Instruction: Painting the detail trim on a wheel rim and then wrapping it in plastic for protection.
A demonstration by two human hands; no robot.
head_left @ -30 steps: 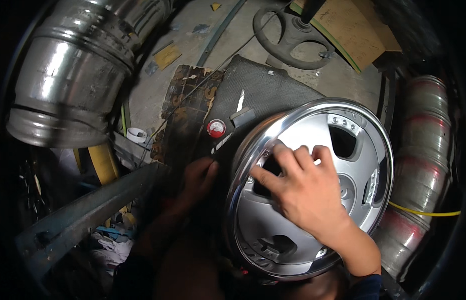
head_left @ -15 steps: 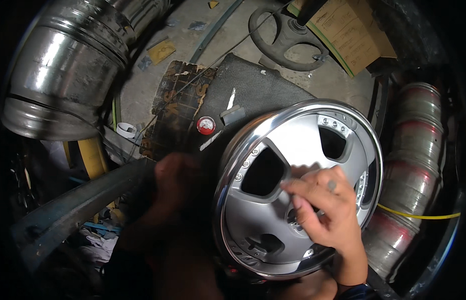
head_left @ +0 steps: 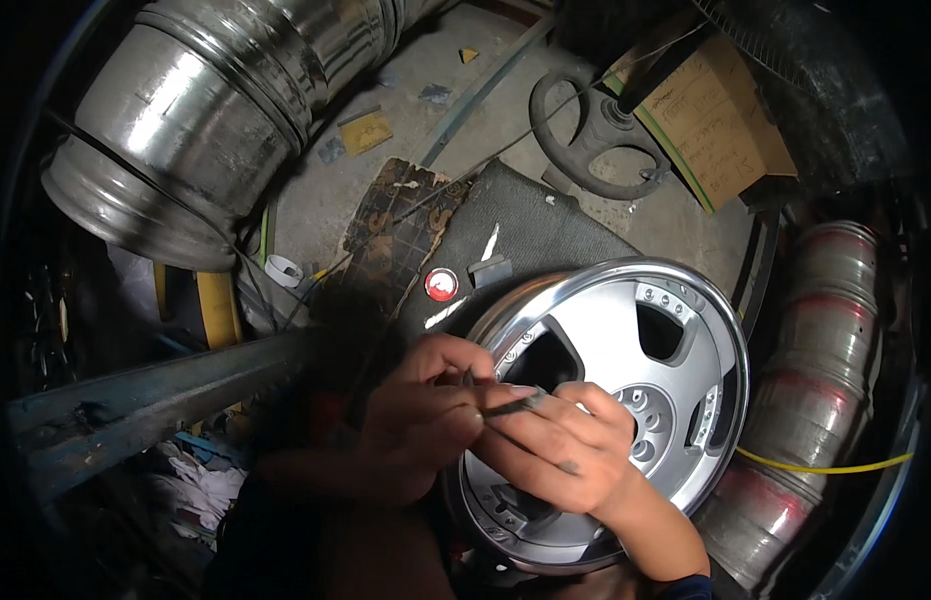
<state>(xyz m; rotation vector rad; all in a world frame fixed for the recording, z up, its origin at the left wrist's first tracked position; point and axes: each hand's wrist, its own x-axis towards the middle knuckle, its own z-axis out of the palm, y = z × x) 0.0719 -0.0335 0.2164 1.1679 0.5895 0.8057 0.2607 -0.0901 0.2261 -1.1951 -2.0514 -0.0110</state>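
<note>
wheel (head_left: pixel 607 345), silver with a polished rim, tilted beneath the hands, presumably so that its face lies within easy reach; what supports it is hidden. left hand (head_left: pixel 420 415): thumb and fingers pinching a small dark strip (head_left: pixel 510 407), apparently for fine control; the strip's nature cannot be told. right hand (head_left: pixel 560 450): fingers bent and drawn together, meeting the left over the near side of the wheel; whether they also grip the strip is unclear. beyond the rim, a red-edged tin (head_left: pixel 441 285) with white contents and a grey block (head_left: pixel 490 271) rest on a dark mat (head_left: pixel 550 222), seemingly placed close by for convenience. farther off, a steering wheel (head_left: pixel 597 140) shows next to a cardboard piece (head_left: pixel 705 130).
</note>
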